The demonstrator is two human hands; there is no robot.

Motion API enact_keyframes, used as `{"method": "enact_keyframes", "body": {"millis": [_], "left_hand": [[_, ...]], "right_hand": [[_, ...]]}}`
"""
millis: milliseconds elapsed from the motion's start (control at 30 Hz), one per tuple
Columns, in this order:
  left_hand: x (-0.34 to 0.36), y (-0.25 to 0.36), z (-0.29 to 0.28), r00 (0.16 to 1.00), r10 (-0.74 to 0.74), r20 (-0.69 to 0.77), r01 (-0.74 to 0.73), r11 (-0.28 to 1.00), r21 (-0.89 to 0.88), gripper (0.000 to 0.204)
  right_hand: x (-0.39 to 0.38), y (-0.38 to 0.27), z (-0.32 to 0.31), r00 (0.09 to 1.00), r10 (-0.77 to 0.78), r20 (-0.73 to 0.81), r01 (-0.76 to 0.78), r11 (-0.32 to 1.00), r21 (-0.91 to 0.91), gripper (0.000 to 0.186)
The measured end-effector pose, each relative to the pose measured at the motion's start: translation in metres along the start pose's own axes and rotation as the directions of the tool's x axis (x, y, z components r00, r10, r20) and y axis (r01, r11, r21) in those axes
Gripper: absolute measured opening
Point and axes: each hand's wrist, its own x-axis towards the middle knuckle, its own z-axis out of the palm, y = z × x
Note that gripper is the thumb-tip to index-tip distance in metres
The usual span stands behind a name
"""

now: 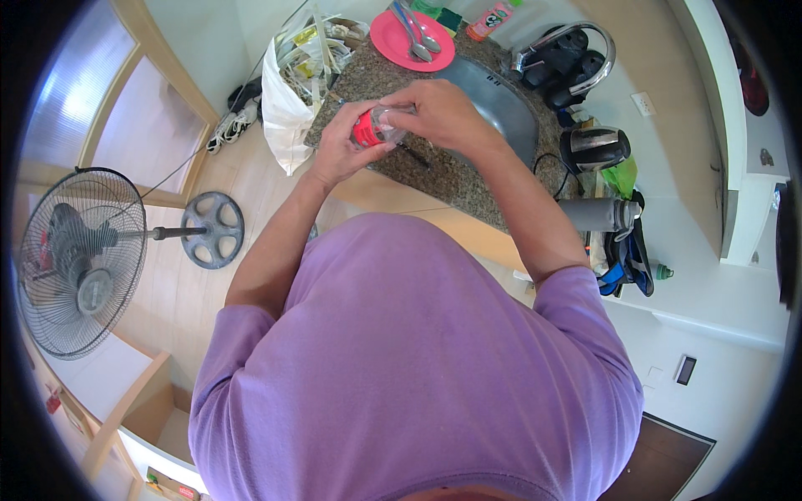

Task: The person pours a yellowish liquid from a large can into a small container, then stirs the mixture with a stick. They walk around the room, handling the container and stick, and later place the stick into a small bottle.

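A clear plastic bottle with a red label (371,129) is held over the speckled granite counter (443,171), just left of the steel sink (501,104). My left hand (342,146) wraps around the bottle's body. My right hand (443,113) grips its top end from above. A thin dark stick-like thing (413,156) lies on the counter under my hands. My purple shirt fills the lower half of the view.
A pink plate with two spoons (411,37) sits at the counter's far end beside a white bag of clutter (288,100). A curved tap (576,50), a kettle (595,148) and a grey flask (597,214) stand on the right. A standing fan (79,259) is on the floor at left.
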Motion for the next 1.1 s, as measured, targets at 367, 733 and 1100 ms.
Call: {"method": "enact_keyframes", "body": {"millis": [367,733,1100], "left_hand": [[0.002,0.003,-0.001,0.998,-0.046,-0.037,0.047,0.999,0.019,0.057],[0.004,0.006,0.002,0.993,-0.080,-0.091,0.085,0.996,0.043,0.062],[0.002,0.002,0.013,0.979,-0.071,-0.191,0.096,0.988,0.124,0.064]], "right_hand": [[0.001,0.006,0.015,0.991,-0.074,-0.115,0.070,0.997,-0.039,0.037],[0.003,0.006,0.016,0.994,-0.065,-0.083,0.069,0.997,0.038,0.047],[0.003,0.003,0.027,0.981,-0.036,-0.193,0.052,0.996,0.079,0.045]]}}
